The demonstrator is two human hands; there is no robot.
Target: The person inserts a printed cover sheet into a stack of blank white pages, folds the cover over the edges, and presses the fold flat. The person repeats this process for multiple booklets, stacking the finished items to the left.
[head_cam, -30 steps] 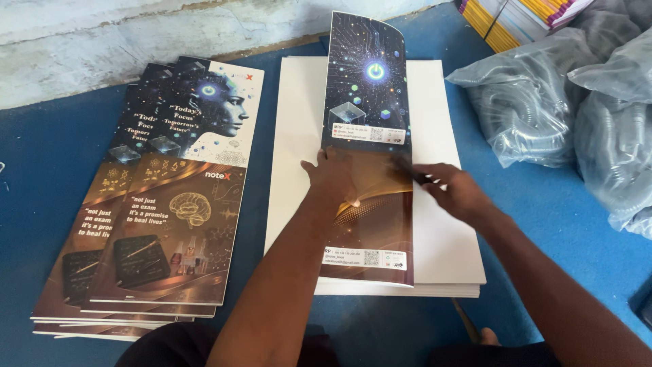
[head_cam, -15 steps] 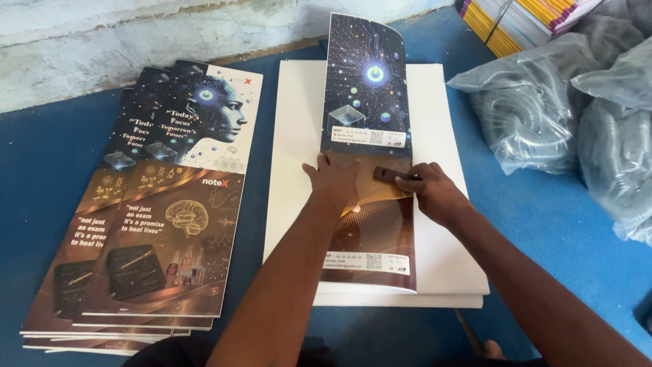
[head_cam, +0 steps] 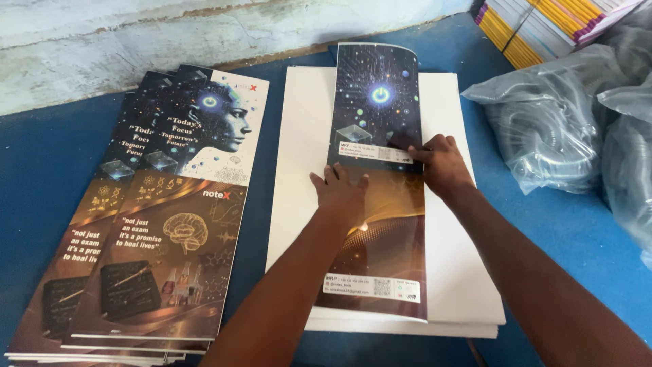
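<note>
On the blue floor point(head_cam: 41, 156) in front of you lies a stack of white sheets point(head_cam: 305, 136), and on top of it a long printed cover sheet point(head_cam: 380, 258), dark at the far end with a glowing blue circle, brown and gold at the near end. That cover sheet runs straight away from you, its far end curling up a little off the white stack.

Your left hand point(head_cam: 341, 194) is flat on the middle of the cover sheet, palm down, fingers spread, pressing and not clasping anything. Your right hand point(head_cam: 438, 163) sits just beside it at the sheet's right edge, fingers stretched along the line where the dark half meets the brown half; it too lies open on the paper, though whether the thumb pinches the edge I cannot tell. Both forearms come up from the bottom of the view.

To your left, a pile of finished covers point(head_cam: 163, 231) lies fanned on the floor, showing a face in profile at the far end and a brain drawing at the near end. It is close to the white stack but not touching it.

To your right, clear plastic bags point(head_cam: 557, 129) holding coiled material rest on the floor. In the far right corner, a stack of books with yellow and coloured edges point(head_cam: 536, 27) shows.
</note>
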